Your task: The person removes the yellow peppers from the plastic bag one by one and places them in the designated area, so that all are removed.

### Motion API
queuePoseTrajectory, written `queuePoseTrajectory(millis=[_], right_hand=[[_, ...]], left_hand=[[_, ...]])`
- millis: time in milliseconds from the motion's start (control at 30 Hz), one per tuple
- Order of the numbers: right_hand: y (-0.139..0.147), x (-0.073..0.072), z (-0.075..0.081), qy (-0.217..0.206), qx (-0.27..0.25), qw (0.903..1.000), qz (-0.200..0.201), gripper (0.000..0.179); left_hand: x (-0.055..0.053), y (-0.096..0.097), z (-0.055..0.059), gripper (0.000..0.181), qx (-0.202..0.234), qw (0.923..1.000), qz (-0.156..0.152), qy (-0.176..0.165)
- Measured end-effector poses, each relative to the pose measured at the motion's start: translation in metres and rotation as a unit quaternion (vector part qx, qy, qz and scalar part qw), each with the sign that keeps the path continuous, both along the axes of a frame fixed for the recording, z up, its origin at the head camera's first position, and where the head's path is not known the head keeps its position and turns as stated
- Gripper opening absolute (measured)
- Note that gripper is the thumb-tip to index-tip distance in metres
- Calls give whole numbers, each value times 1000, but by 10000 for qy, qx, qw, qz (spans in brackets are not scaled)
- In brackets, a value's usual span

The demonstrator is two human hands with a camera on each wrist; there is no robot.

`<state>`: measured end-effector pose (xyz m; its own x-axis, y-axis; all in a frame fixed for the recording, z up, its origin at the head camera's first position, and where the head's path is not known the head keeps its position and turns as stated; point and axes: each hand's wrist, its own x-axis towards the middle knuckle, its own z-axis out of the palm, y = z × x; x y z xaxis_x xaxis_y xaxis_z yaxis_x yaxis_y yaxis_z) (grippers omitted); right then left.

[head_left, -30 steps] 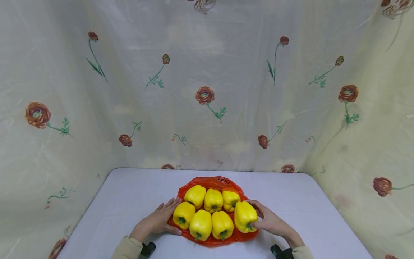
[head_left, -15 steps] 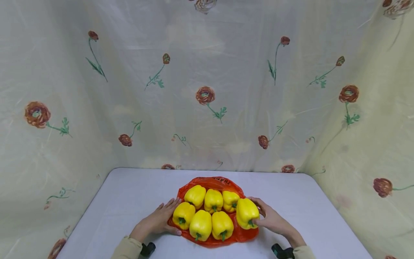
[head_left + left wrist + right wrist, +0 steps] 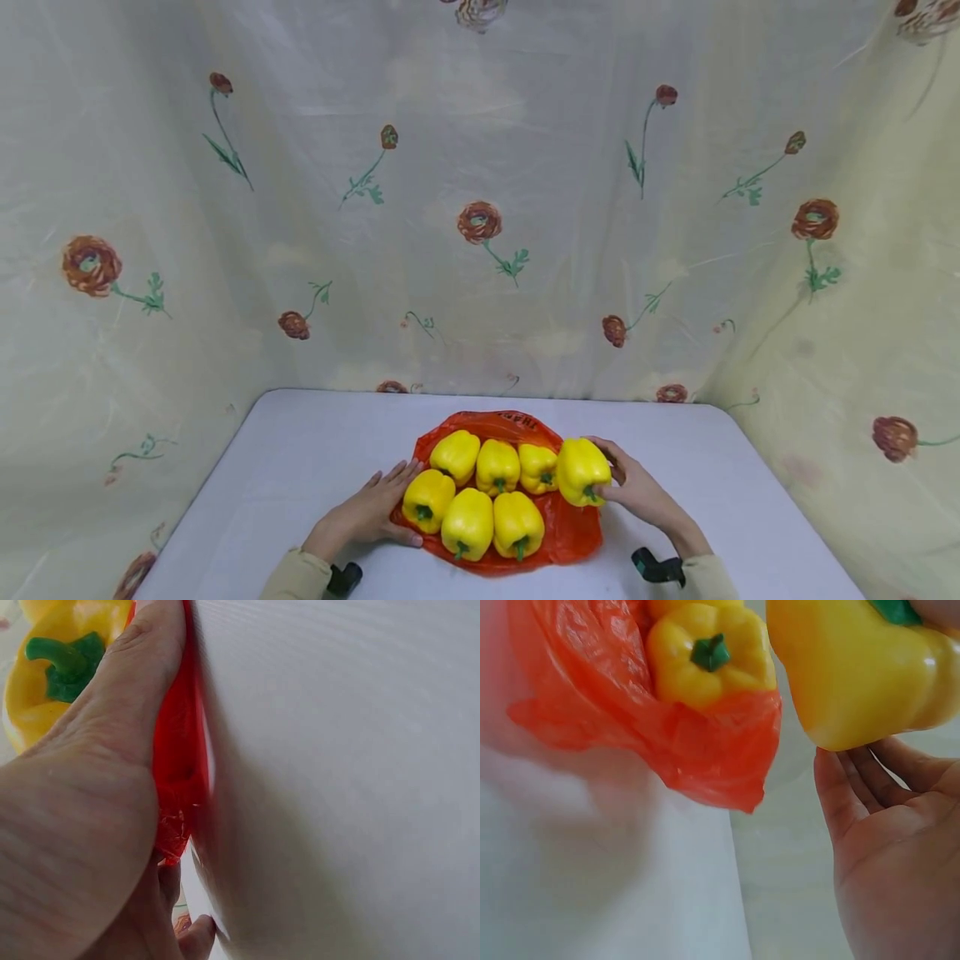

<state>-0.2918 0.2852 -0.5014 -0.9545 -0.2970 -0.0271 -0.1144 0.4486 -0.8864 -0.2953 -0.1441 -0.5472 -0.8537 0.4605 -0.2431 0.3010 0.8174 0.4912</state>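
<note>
My left hand (image 3: 369, 510): fingers straight, spread, against left rim of red bag (image 3: 573, 533). My right hand (image 3: 645, 492): part-curled, thumb and fingers pinching yellow pepper (image 3: 582, 472), held up at bag's right side. Six other peppers (image 3: 467, 521) on bag, midway between worktop's (image 3: 315, 442) left and right edges.

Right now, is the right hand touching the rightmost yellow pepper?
Touching: the right wrist view shows the right hand with fingertips against the yellow pepper, no gap between.
</note>
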Motion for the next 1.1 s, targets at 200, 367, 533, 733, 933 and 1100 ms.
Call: queuePoseTrajectory(millis=[200,367,533,733,933,1100], right_hand=[[10,-8,2,216,-150,9996,-51,77],[17,-14,3,295,-97,9994,-180,75],[23,-20,2,267,-77,9990,-337,73],[28,-31,-6,181,-16,9987,-470,74],[34,-40,-17,84,-30,9984,-556,73],[39,-46,-28,37,-87,9983,-567,74]], left_hand=[[-1,0,-2,112,-39,10000,40,68],[-1,0,-2,112,-22,10000,46,56],[0,0,-1,111,1,10000,40,26],[1,1,-2,111,0,10000,85,-4],[0,1,-3,111,4,10000,79,22],[0,0,-2,111,16,10000,50,52]])
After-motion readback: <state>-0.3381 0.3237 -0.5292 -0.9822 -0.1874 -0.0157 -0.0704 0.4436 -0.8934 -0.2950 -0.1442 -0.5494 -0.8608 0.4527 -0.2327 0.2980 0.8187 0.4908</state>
